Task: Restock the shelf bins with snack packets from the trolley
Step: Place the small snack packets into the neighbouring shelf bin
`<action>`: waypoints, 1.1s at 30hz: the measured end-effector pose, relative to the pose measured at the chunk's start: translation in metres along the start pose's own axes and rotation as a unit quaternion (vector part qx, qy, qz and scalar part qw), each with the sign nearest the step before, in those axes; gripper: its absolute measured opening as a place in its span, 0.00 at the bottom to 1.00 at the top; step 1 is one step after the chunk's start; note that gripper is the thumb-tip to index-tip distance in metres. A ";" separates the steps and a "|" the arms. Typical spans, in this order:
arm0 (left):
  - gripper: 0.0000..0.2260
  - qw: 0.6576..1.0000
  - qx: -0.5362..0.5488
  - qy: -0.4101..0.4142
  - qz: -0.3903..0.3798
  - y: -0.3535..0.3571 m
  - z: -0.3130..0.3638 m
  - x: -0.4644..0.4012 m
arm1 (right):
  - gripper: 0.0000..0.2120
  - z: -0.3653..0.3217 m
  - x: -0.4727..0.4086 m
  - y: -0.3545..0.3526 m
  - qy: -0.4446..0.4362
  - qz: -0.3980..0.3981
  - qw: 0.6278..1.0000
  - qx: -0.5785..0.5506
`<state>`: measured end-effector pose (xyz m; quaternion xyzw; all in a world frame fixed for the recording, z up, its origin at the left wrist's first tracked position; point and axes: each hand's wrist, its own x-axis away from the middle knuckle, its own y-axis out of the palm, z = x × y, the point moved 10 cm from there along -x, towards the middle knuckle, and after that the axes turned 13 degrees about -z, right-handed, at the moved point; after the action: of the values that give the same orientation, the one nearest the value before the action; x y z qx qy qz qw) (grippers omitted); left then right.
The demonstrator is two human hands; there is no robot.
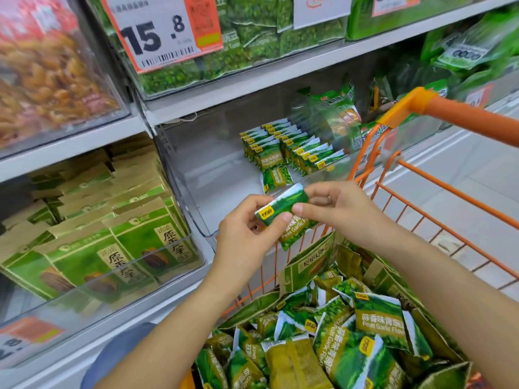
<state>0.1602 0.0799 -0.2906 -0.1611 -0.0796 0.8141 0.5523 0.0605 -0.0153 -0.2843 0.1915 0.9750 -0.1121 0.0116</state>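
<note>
the garlic pea packet (283, 211) hangs in the air between trolley and shelf, its long axis tilted, upper end toward the clear shelf bin (219, 175) just beyond. the left hand (247, 234) pinches its yellow-logo corner, thumb over forefinger; the right hand (337, 209) pinches the top edge, fingers curled. both forearms reach up from the orange trolley (421, 192), over the loose packets (337, 332). the standing rows (286, 147) in the bin lie ahead, slightly right.

I see glossy green foil-like plastic on the snack packets (323, 329) heaped in my trolley (438, 220), whose wire frame is orange-coated metal. The shelf bin (196, 175) is clear, smooth plastic. The boxes (123, 248) alongside look like matt brown card. The price tag (160, 29) is paper.
</note>
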 end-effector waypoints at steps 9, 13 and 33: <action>0.05 0.992 0.038 -0.026 0.120 -0.055 0.023 -0.044 | 0.10 -0.013 0.017 -0.047 -0.001 0.193 0.952 0.236; 0.04 0.989 0.104 -0.108 -0.001 -0.021 0.019 -0.075 | 0.18 0.001 0.010 -0.053 -0.023 0.172 0.983 -0.065; 0.15 0.872 -0.196 -0.431 -0.126 -0.002 -0.123 -0.147 | 0.11 0.011 0.020 -0.081 -0.018 0.268 0.959 -0.092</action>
<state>0.2545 -0.0611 -0.3798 0.1122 -0.4868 0.6943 0.5181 0.0114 -0.0834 -0.2792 0.4419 0.8936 -0.0179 0.0761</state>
